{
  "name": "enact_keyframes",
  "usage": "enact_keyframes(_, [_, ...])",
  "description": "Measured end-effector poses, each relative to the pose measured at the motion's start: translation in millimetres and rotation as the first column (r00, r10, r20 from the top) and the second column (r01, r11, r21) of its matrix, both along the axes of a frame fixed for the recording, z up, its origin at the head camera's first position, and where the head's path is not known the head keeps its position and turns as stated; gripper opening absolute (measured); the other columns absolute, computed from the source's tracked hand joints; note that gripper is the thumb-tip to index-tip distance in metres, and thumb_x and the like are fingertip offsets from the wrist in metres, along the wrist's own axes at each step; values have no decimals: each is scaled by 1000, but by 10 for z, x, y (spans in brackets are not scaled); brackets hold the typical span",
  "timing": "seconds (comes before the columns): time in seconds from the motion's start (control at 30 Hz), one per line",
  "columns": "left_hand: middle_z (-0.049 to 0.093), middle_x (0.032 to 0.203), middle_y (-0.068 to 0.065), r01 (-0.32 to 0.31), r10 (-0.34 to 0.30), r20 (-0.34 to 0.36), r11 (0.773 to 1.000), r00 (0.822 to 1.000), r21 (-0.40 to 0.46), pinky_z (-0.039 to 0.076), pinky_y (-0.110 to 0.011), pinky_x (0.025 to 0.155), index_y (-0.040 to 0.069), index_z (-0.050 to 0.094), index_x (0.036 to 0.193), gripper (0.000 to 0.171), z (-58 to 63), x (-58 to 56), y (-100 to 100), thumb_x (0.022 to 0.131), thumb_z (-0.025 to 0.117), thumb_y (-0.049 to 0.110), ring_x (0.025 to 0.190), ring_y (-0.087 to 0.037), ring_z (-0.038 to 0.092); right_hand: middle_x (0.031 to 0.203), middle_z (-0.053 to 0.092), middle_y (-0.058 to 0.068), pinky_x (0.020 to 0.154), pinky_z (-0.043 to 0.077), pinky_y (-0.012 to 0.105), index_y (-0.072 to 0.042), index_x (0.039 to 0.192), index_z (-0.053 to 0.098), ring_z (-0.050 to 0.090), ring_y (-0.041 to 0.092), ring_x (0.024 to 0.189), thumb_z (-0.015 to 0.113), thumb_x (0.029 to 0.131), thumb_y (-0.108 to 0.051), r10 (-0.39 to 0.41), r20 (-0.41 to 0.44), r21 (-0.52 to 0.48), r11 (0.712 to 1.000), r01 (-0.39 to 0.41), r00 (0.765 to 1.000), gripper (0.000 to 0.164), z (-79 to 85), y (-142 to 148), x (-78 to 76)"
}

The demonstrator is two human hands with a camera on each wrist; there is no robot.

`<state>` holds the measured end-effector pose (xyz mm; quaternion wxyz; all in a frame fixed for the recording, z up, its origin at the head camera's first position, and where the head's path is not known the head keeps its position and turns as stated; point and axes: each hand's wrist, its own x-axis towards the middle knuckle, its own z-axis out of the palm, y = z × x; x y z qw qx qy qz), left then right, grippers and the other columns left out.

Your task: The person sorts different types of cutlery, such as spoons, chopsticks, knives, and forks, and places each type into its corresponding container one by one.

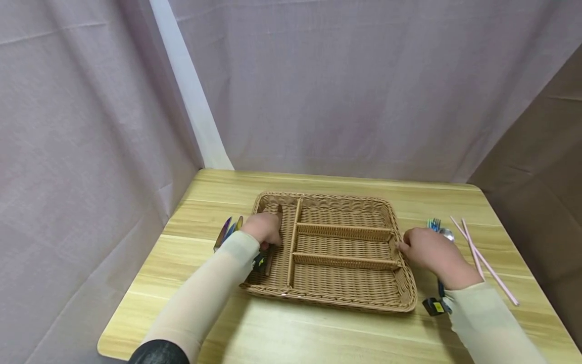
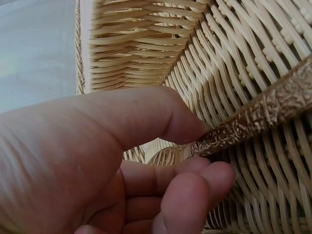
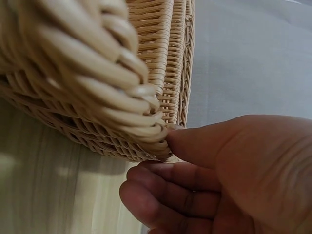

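A rectangular wicker basket (image 1: pixel 336 302) lies on the table, split by woven dividers into one long left compartment and three compartments to its right. In the left compartment, my left hand (image 1: pixel 263 227) pinches a long, narrow brown strip (image 2: pixel 273 109) with a crinkled surface between thumb and fingertips. The strip runs lengthwise along the compartment, close over its woven floor; its exact kind cannot be told. At the basket's right side, my right hand (image 1: pixel 432 250) pinches the braided rim (image 3: pixel 122 102), thumb on top and curled fingers below.
Iridescent cutlery (image 1: pixel 229 230) sticks out left of the basket, partly behind the left hand. Beyond the right hand show a blue fork (image 1: pixel 433 224) and a spoon (image 1: pixel 447 234). Two pink chopsticks (image 1: pixel 495 273) lie crossed at the far right. Curtains (image 1: pixel 318 91) stand around the table.
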<state>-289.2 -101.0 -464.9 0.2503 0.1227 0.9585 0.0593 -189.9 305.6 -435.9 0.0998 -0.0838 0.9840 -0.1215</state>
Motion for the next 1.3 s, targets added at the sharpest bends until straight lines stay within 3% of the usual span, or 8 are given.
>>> enact_keyframes(0.37, [59, 49, 1, 35, -35, 0, 999, 999, -42, 51, -32, 50, 14, 70, 67, 31, -17, 22, 9, 97, 74, 24, 40, -12, 55, 68, 52, 2, 55, 41, 39, -14, 75, 54, 50, 21, 61, 65, 110, -28, -8, -51, -28, 1000, 6, 999, 39, -35, 8, 48])
enact_keyframes(0.53, [62, 51, 0, 36, -36, -1, 999, 999, -38, 50, -32, 49, 12, 72, 69, 31, -13, 23, 12, 98, 75, 25, 41, -13, 55, 66, 49, 1, 54, 39, 37, -15, 73, 52, 48, 20, 60, 66, 110, -28, -13, -67, -37, 999, 10, 998, 41, -61, 13, 43])
enact_keyframes(0.83, [67, 58, -3, 7, -7, 5, 1000, 1000, 14, 54, -33, 55, 11, 74, 79, 30, 9, 33, -16, 101, 74, 31, 44, -14, 59, 66, 48, 2, 55, 38, 37, -15, 74, 52, 47, 20, 60, 66, 110, -29, -15, -56, -38, 999, 13, 998, 40, -57, 15, 44])
enact_keyframes(1.07, [68, 61, -4, 35, -35, 0, 998, 999, 50, 61, -38, 68, 7, 75, 103, 30, 41, 16, -30, 108, 67, 35, 48, -15, 62, 65, 45, 0, 55, 37, 36, -15, 74, 50, 45, 19, 59, 66, 110, -29, -11, -51, -52, 999, 8, 999, 42, -66, 27, 39])
enact_keyframes(1.2, [64, 66, 0, 54, -51, -30, 993, 998, 109, 56, -38, 71, 12, 70, 88, 33, 117, 22, -47, 110, 65, 36, 52, -14, 57, 65, 46, 0, 54, 37, 35, -16, 72, 51, 45, 18, 58, 66, 110, -30, -8, -43, -53, 999, 5, 999, 43, -59, 34, 43])
enact_keyframes(1.3, [52, 64, 2, 54, -44, -57, 982, 997, 182, 46, -36, 64, 17, 58, 74, 41, 216, 39, -71, 109, 64, 36, 53, -13, 45, 65, 47, 0, 54, 38, 35, -16, 72, 52, 46, 18, 58, 65, 110, -31, -15, -29, -48, 999, 14, 999, 43, -55, 38, 44])
